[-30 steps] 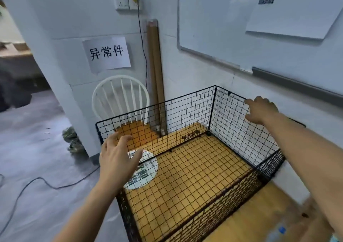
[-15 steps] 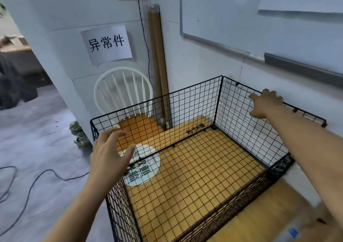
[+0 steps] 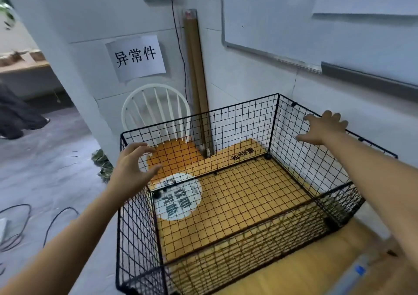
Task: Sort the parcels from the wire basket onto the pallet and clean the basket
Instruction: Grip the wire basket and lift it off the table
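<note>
A black wire basket (image 3: pixel 228 109) stands on a yellow floor mat in the room's corner, with no parcels inside. My left hand (image 3: pixel 133 170) hovers at the basket's left rim with fingers spread and curved, holding nothing. My right hand (image 3: pixel 323 127) reaches over the right wall's top edge by the white wall, fingers spread; whether it touches the wire is unclear. No pallet or parcels are in view.
A white spindle-back chair (image 3: pixel 156 111) with an orange seat stands behind the basket. Brown cardboard tubes (image 3: pixel 196 79) lean in the corner. A paper sign (image 3: pixel 135 57) hangs on the wall. Black cables (image 3: pixel 20 224) lie on the grey floor at left. A whiteboard (image 3: pixel 316 23) hangs at right.
The view has moved nearer to the basket. Both hands have spread wider, the left staying at the left rim and the right staying over the right wall.
</note>
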